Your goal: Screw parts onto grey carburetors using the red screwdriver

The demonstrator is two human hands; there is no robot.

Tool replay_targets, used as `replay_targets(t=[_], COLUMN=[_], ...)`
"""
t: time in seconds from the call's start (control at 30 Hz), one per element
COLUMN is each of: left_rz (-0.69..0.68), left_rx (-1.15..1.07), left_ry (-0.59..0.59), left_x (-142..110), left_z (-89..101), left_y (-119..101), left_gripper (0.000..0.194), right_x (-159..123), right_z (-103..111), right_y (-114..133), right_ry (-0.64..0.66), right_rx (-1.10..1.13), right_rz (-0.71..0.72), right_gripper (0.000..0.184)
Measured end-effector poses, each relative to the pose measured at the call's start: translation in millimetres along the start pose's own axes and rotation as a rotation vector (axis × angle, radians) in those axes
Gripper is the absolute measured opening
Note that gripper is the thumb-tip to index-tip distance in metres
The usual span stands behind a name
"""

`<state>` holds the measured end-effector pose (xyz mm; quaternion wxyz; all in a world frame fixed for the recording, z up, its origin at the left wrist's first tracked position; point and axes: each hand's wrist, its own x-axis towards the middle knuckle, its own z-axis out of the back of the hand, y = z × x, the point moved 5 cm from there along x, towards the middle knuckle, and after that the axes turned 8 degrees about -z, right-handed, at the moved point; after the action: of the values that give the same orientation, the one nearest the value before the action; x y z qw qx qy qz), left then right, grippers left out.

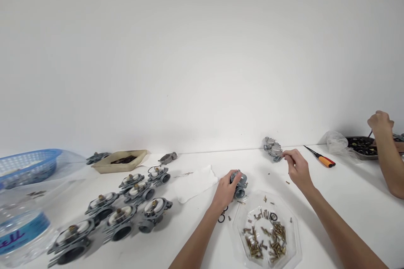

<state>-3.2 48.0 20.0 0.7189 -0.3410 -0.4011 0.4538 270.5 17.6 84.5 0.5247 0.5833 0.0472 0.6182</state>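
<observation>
My left hand [223, 190] is wrapped round a grey metal carburetor [241, 181] standing on the white table. Off to the right, my right hand [298, 169] has its thumb and index finger pinched together. Its fingertips reach the side of an assembled carburetor [275, 151] near the wall; whether they hold a small part I cannot make out. In front of me lies a clear plastic tray [295, 235] with many brass-coloured screws [278, 241] and a black rubber ring [273, 217]. More black rings [221, 218] rest on the table beside my left wrist.
Several open carburetors [121, 220] with white floats stand at left. Behind them are a shallow tray [139, 163] and blue basket [47, 155]. A plastic bottle [25, 235] is front left. Paper [195, 183], screwdrivers [325, 159] and another person's hand [381, 122] also show.
</observation>
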Motion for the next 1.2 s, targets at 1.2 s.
replay_targets(t=[1.2], left_rz=[-0.132], left_rx=[-0.101], left_ry=[0.06], left_x=[-2.8], left_z=[-19.7], left_y=[-10.7], left_gripper=[0.053], right_x=[-41.1], right_z=[-69.5], right_y=[34.0], right_ry=[0.577], right_rx=[-0.456], right_rz=[0.209], right_gripper=[0.015])
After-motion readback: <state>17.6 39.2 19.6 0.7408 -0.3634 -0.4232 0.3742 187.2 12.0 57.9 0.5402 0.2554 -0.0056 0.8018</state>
